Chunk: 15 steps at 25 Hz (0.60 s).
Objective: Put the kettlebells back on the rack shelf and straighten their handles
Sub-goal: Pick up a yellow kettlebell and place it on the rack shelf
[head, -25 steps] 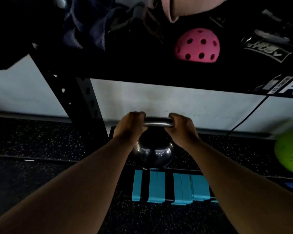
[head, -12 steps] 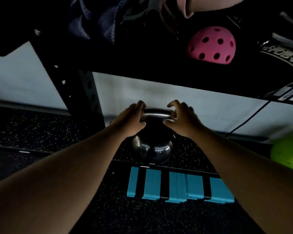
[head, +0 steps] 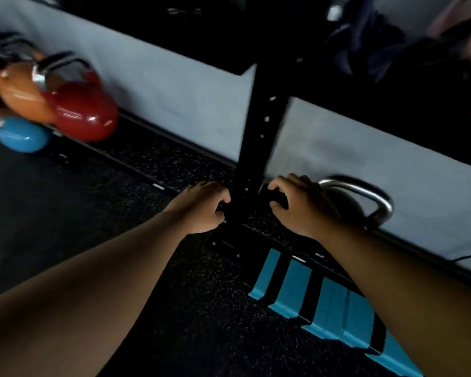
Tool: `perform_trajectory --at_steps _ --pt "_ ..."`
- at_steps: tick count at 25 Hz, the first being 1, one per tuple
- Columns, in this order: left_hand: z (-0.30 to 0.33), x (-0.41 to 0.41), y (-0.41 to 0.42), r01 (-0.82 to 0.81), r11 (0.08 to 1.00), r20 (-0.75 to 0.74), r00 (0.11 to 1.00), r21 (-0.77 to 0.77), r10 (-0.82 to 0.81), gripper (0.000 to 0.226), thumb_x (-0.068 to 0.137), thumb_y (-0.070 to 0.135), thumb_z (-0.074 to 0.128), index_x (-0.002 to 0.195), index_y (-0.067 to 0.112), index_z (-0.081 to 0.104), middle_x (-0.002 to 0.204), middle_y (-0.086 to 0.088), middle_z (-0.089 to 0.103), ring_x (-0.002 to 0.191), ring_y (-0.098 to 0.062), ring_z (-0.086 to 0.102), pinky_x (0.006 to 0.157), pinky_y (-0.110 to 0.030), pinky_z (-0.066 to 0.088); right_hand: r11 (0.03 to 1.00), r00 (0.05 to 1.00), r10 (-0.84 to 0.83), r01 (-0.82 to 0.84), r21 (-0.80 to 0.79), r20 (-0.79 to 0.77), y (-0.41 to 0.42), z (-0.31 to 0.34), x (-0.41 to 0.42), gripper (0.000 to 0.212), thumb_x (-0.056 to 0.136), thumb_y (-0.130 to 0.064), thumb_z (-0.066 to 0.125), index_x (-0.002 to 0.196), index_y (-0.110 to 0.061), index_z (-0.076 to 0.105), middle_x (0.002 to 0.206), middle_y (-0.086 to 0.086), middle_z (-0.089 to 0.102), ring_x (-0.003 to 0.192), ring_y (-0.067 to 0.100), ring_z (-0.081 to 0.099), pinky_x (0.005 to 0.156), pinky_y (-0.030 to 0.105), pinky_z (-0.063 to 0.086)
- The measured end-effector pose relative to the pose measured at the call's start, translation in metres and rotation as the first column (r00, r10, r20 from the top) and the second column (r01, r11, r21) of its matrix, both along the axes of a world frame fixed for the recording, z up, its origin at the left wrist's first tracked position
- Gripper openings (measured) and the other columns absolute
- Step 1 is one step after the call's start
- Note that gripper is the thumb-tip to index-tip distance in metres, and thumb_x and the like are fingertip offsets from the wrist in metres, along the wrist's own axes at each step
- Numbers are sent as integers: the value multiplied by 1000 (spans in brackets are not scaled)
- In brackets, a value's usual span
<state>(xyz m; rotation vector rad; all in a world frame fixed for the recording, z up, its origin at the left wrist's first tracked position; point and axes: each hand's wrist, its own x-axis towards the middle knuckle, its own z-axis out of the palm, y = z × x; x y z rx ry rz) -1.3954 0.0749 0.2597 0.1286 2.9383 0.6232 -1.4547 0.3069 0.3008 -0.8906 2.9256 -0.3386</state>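
A black rack upright (head: 259, 137) rises from the speckled floor (head: 174, 308) between the two hands. The dark kettlebell (head: 346, 202) with a steel handle (head: 365, 190) sits on the low rack shelf just right of the upright, directly behind the right hand (head: 299, 205). That hand hovers with fingers loosely curled, gripping nothing. The left hand (head: 201, 210), also half-curled and empty, hangs just left of the upright. Well apart at far left stand red (head: 85, 112), orange (head: 19, 91) and blue (head: 19, 134) kettlebells, blurred.
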Motion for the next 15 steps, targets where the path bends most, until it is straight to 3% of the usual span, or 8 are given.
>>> perform_trajectory --at_steps 4,8,15 --pt "-33 97 -106 -151 986 166 973 -64 160 37 85 31 61 121 32 55 128 5 58 114 -18 56 94 -42 48 995 989 101 -101 -5 108 -97 -42 61 25 88 -33 58 111 -24 58 109 1 62 106 27 54 90 40 45" --pt "-76 212 -204 -337 941 435 844 -22 313 54 83 20 60 133 34 45 132 3 55 108 -20 57 85 -41 51 975 952 191 -211 62 239 -213 -101 146 23 91 -36 55 112 -26 56 108 -1 61 105 26 52 91 43 45" --pt "-163 411 -333 -335 924 612 696 -187 376 58 79 22 61 134 31 49 137 -3 55 123 -27 53 94 -41 48 887 827 339 -440 141 448 -365 -218 324 28 89 -39 55 115 -29 54 113 -2 60 110 24 50 96 43 42"
